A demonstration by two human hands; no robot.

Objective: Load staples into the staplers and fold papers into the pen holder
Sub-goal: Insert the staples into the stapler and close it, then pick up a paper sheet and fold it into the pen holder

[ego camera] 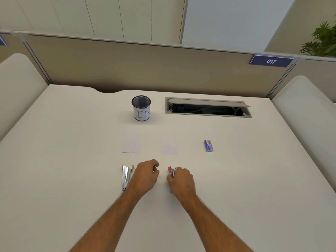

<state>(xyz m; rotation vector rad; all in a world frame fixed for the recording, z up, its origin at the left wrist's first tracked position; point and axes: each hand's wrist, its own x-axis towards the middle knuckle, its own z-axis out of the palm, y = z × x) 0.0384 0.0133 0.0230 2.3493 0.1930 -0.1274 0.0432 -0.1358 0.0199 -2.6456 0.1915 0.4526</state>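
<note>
My right hand (181, 180) is closed around a pink stapler (170, 170), whose pink tip and metal part stick out above the fingers. My left hand (146, 174) sits just to its left with fingers curled; what it pinches, if anything, I cannot tell. A silver stapler (125, 177) lies opened flat left of my left wrist. Two small white papers (132, 144) (169, 145) lie side by side beyond the hands. A blue staple box (208, 145) lies to their right. The black mesh pen holder (141, 108) with a white label stands upright further back.
An open cable hatch (208, 107) is sunk into the white desk (72, 160) right of the pen holder. A beige partition with a blue "017" tag (271, 61) closes off the back. Padded side panels flank the desk at left and right.
</note>
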